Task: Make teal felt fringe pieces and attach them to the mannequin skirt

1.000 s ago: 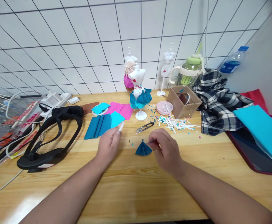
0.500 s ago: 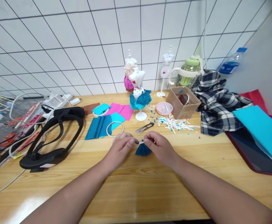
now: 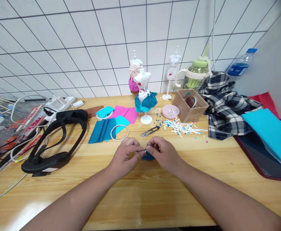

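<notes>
Just below frame centre, left hand (image 3: 127, 158) and right hand (image 3: 164, 154) pinch a white strip (image 3: 145, 150) atop the blue fan (image 3: 148, 157): pleating done, wrapping apparently unfinished.

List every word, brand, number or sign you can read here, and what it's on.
No text can be read for certain.
Blue bottle label: pale marks on it, too small and blurred to read.
White patch on the black headset frame: no lettering can be made out.

A white tiled wall (image 3: 82, 32) rises behind a wooden table (image 3: 140, 199)
</notes>
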Motion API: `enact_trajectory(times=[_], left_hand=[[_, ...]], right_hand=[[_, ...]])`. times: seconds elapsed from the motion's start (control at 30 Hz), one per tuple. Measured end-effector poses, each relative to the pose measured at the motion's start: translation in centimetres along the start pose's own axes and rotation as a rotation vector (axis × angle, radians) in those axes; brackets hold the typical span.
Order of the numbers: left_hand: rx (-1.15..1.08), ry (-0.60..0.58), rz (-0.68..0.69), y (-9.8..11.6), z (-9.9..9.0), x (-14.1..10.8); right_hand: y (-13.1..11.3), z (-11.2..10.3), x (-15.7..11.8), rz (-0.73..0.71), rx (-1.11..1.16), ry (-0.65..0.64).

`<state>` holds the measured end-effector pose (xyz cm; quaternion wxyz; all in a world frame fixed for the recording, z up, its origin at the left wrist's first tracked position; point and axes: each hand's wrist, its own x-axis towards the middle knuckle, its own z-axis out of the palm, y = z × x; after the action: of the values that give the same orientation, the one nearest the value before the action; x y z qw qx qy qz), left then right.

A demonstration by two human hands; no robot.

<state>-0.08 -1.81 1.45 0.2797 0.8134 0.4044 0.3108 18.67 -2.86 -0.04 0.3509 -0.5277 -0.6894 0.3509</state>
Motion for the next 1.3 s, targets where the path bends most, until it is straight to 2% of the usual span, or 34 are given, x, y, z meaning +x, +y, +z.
enact_trajectory(times=[0.1,0.17,0.27,0.37,0.5,0.67,0.73,0.83,0.93,1.0,1.17,1.3], left_hand=[[-0.096,0.021,-0.051,0.0,-0.1,0.0],[-0.202,0.014,-0.142,-0.1,0.0,0.1],[-0.402,-0.009,-0.230,-0.5,0.2,0.2],[-0.478,-0.032,-0.242,-0.7,0.4,0.1],[-0.422,-0.055,-0.216,-0.7,0.5,-0.2],[-0.345,-0.058,-0.168,-0.4,0.6,-0.2],[-0.220,-0.054,-0.146,-0.1,0.6,-0.1],[-0.009,-0.010,-0.092,0.3,0.6,0.0],[0.057,0.048,-0.050,0.3,0.5,0.0],[0.064,0.080,-0.039,0.2,0.4,0.0],[0.076,0.137,-0.026,0.0,0.3,0.1],[0.019,0.137,-0.062,-0.3,0.1,0.2]], right_hand=[[0.0,-0.7,0.0,-0.067,-0.095,0.168],[-0.1,-1.2,-0.1,-0.199,-0.170,0.269],[-0.4,-1.4,-0.5,-0.408,-0.289,0.272],[-0.6,-1.0,-0.9,-0.471,-0.409,0.255],[-0.5,-0.7,-1.0,-0.449,-0.491,0.278],[-0.4,-0.9,-0.9,-0.447,-0.524,0.237],[-0.4,-0.8,-0.8,-0.405,-0.465,0.220],[-0.7,-0.5,-0.8,-0.247,-0.292,0.174],[-1.0,0.0,-0.8,-0.113,-0.138,0.134],[-1.2,0.4,-0.8,-0.084,-0.064,0.137],[-1.2,0.7,-1.1,-0.129,0.025,0.118],[-1.0,0.8,-1.4,-0.221,-0.032,0.093]])
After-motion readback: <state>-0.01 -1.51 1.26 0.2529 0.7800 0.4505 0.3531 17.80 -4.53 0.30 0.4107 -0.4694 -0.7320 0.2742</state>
